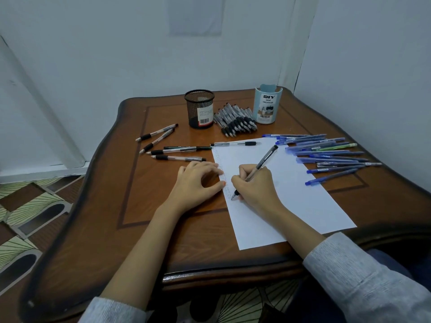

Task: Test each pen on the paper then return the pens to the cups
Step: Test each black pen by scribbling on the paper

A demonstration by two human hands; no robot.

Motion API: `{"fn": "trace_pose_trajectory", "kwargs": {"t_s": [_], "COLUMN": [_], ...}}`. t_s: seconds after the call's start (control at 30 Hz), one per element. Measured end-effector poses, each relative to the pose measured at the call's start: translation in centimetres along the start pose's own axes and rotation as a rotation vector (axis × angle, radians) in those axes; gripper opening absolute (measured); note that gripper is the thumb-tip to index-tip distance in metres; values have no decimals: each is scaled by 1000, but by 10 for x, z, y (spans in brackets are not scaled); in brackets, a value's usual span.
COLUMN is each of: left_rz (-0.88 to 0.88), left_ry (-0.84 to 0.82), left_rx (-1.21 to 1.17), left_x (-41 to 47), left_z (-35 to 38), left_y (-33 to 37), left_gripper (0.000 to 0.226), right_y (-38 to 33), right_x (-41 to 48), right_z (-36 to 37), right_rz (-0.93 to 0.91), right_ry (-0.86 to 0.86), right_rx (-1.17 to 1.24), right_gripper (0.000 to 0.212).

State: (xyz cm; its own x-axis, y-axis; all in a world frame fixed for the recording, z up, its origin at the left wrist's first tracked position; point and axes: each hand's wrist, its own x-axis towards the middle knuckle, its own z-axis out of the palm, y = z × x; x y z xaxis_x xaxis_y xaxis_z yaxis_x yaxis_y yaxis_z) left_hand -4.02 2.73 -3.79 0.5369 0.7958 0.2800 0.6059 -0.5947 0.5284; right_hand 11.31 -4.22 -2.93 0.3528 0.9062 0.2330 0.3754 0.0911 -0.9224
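The black-grip pen [256, 172] was pinched in the closed right-hand fingers [240, 180], tip on the paper [291, 201]; light strokes were advisable. The left-hand fingers [210, 170], spread and empty, steadied its edge beside them.

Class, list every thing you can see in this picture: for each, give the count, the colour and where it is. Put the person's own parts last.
Table: one, brown wood, fills the middle.
Paper: one white sheet, right of centre.
Mesh cup: one, black, far side.
Desk organizer cup: one, pale blue, far side, right of the mesh cup.
Packed pens: a tight row, clear and black, between the cups; count unclear.
Loose pens: about six, clear and black, left of the paper.
Blue pens: a dozen or more, right side; one is green.
Left hand: resting at the paper's left edge.
Right hand: writing with a pen.
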Motion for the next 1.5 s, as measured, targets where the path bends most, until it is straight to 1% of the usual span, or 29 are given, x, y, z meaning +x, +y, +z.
{"fn": "trace_pose_trajectory", "kwargs": {"t_s": [0.3,0.5,0.67,0.83,0.97,1.13,1.27,1.4,1.5], "left_rz": [26,27,25,17,17,23,27,26,23], "left_ry": [16,14,10,3,-3,-1,1,0,2], "left_rx": [13,12,11,14,11,18,17,19,19], "left_x": [0,-1,-1,-1,-1,0,0,0,0], "left_z": [1,0,0,0,-1,-1,1,1,1], "left_y": [1,2,2,2,2,1,0,0,0], "left_gripper": [23,22,23,24,24,25,25,25,25], "right_y": [2,-2,-2,-2,0,-2,1,2,3], "right_x": [1,0,1,1,1,2,3,3,3], "right_z": [3,2,0,1,0,1,0,1,1], "right_rz": [-19,4,-2,9,23,17,20,19,18], "right_ry": [-29,-46,-24,-42,3,-20,5,-9,-3], "right_rx": [40,50,67,50,45,15,34,5,25], "right_gripper": [41,44,39,40,34,37,35,39,34]}}
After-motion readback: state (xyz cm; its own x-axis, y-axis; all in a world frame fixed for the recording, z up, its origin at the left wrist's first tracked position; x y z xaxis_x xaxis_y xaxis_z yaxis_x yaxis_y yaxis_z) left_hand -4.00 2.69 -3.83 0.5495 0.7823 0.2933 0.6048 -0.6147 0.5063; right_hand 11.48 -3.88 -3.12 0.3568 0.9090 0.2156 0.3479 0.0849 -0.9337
